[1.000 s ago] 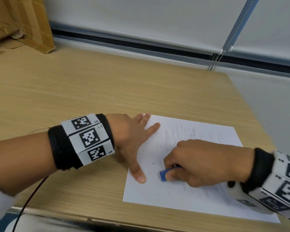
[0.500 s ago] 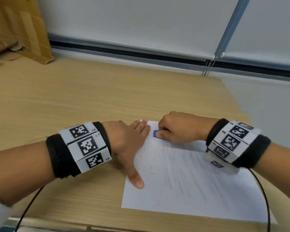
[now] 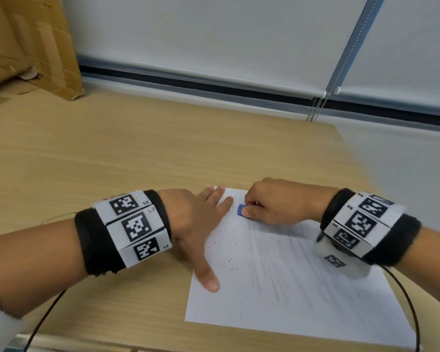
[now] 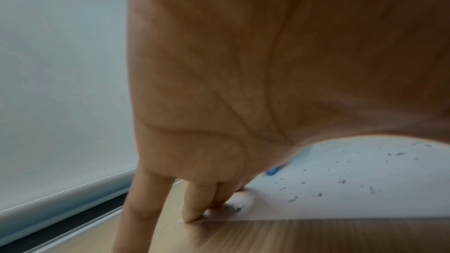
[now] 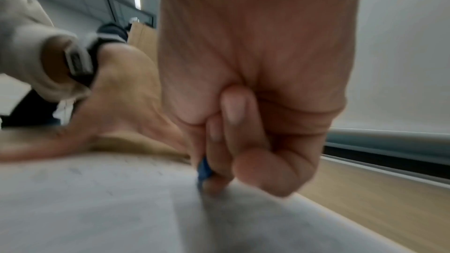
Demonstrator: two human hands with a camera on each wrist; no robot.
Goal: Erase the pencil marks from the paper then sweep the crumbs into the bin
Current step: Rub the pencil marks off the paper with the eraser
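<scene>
A white sheet of paper [image 3: 285, 288] with faint grey pencil strokes lies on the wooden desk near its front right. Dark eraser crumbs [image 3: 229, 252] are scattered over its left half, and the crumbs [image 4: 340, 180] show close up in the left wrist view. My left hand [image 3: 201, 224] presses flat on the paper's left edge, fingers straight and thumb spread toward me. My right hand [image 3: 272, 207] pinches a small blue eraser [image 3: 240, 209] against the paper's far left corner, close to my left fingertips. The eraser [image 5: 204, 168] shows between my curled right fingers. No bin is in view.
A cardboard box [image 3: 36, 47] stands at the desk's far left corner. A roller blind with a bead chain [image 3: 315, 107] hangs behind the desk. The desk's right edge [image 3: 361, 158] runs close to the paper. Black cables trail from both wristbands.
My right hand has carried the eraser from the paper's near middle up to its far left corner and has stayed there. My left hand has kept pressing on the paper.
</scene>
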